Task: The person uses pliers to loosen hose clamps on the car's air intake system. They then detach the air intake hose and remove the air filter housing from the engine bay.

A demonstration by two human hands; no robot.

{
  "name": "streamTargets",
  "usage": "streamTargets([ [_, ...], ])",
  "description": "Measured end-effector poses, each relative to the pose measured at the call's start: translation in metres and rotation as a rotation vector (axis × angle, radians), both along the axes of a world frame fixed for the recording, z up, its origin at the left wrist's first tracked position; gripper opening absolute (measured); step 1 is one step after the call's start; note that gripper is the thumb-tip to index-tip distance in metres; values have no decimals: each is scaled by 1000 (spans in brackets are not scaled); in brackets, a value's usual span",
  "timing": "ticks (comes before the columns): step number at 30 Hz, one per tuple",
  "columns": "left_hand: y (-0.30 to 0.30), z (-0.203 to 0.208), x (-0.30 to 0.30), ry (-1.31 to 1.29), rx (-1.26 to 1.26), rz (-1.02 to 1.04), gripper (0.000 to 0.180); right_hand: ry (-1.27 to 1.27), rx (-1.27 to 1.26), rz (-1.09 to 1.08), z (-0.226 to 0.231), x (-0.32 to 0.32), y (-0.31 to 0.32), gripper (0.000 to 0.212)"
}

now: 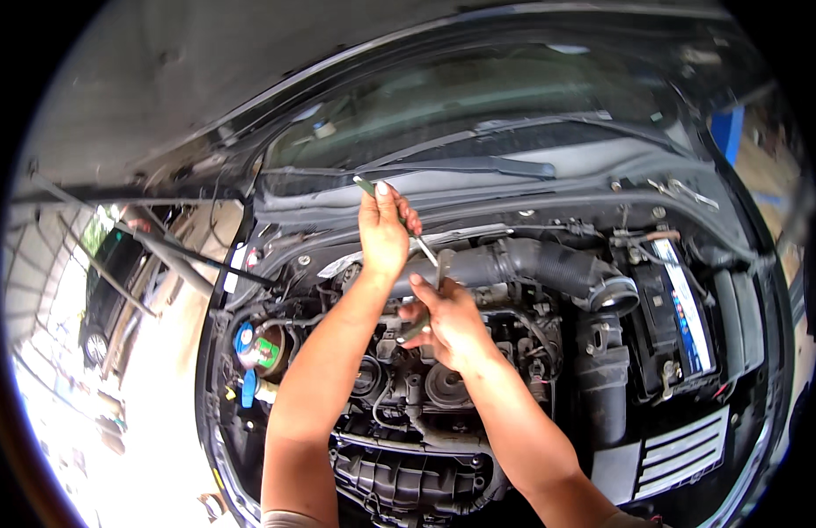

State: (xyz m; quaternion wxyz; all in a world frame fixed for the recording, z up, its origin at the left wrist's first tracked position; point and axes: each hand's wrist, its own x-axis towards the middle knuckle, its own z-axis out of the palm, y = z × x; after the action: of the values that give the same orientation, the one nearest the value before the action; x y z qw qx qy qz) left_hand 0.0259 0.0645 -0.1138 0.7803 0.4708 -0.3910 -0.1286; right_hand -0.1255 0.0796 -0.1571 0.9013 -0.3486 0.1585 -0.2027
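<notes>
Over the car's engine (412, 396), my left hand (386, 236) is closed around a screwdriver (365, 186) with a dark green handle. Its thin bright shaft slants down and right toward my right hand (452, 324). That hand is closed on a dull metal tool (445, 266) whose upper end shows above the thumb and whose lower end shows below the fingers. Its exact kind is hidden by the grip. The shaft's tip comes close to this tool; whether they touch I cannot tell. Behind both hands runs a black ribbed air intake hose (513, 264).
The raised hood (161, 88) hangs overhead, with a prop rod (175, 251) at left. A battery (667, 317) sits at right, its hose neighbour ending in a metal clamp (614, 295). Blue-capped reservoirs (247, 339) stand at left. Wrenches (689, 193) lie below the windshield.
</notes>
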Motion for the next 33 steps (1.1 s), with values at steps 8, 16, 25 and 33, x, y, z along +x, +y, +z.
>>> streamTargets([
  [8,8,8,-1,34,-129,117,33,71,-365,69,27,-27,-13,41],
  [16,-84,11,-14,158,-162,-31,34,526,-1307,-220,92,-58,-97,38],
  [25,-154,-3,-10,-96,-90,109,43,-60,-1697,-711,40,-31,-165,25],
  [33,-159,-6,0,-256,-162,169,41,-522,-1178,-655,18,0,-183,17],
])
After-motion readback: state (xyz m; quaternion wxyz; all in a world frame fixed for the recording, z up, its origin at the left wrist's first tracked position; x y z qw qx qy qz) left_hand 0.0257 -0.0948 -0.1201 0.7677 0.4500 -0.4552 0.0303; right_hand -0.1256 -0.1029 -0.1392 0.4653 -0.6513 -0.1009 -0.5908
